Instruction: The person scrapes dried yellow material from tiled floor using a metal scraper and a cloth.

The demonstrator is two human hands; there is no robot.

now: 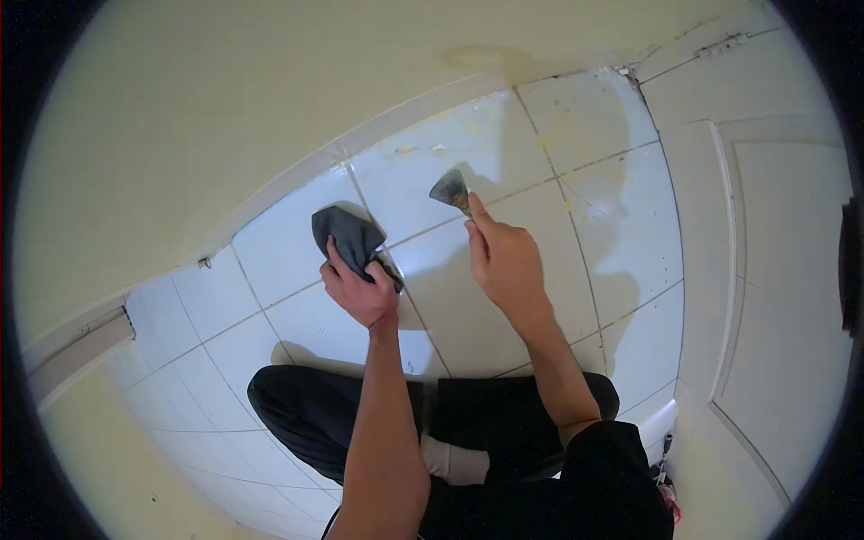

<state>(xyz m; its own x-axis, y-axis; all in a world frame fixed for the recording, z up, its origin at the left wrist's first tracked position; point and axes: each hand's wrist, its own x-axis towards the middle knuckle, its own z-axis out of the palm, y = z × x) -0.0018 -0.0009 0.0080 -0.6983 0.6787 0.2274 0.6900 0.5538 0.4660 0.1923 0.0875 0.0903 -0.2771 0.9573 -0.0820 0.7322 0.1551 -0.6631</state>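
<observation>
My left hand [358, 290] is closed on a dark grey cloth [345, 231], which is bunched up against the white floor tiles [297, 333]. To the right, my right hand [506, 256] grips a putty knife [450, 190] by its handle, most of which the fingers hide. Its flared, stained blade points away and to the left, above the tiles; whether it touches them I cannot tell. Small yellowish bits [405, 149] lie on the tiles near the wall, beyond the blade. More yellowish marks [569, 207] show on the tiles at the right.
A cream wall [270, 99] with a low skirting [360, 135] curves along the far side. At the right stands a white panelled door [783, 216]. My crossed legs [306, 405] in black trousers rest on the floor close in front. Small items [666, 490] lie at the lower right.
</observation>
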